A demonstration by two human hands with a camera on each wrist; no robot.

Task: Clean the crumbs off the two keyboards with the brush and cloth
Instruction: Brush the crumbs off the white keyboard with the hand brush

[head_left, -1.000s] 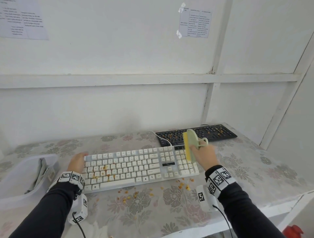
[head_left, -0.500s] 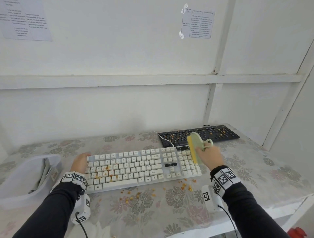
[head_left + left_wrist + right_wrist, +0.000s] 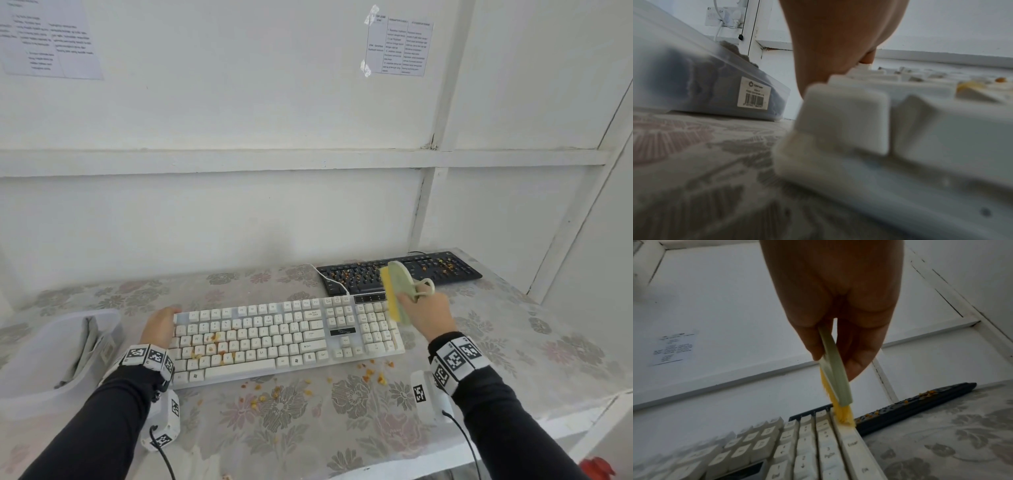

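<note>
A white keyboard lies across the middle of the table, with orange crumbs on its left keys. My left hand holds its left end, fingers curled over the far corner; up close, that hand touches the corner keys. My right hand grips a pale green brush with yellow bristles. The bristles touch the far right edge of the number pad. A black keyboard strewn with crumbs lies behind it. A grey cloth sits in a bin at the left.
The translucent plastic bin stands at the table's left edge, close to my left hand. Loose crumbs are scattered on the flowered tablecloth in front of the white keyboard. A white wall runs right behind the keyboards. The table edge is near on the right.
My right hand has carried the brush rightward over the number pad to the keyboard's right edge. The left hand has stayed on the keyboard's left end.
</note>
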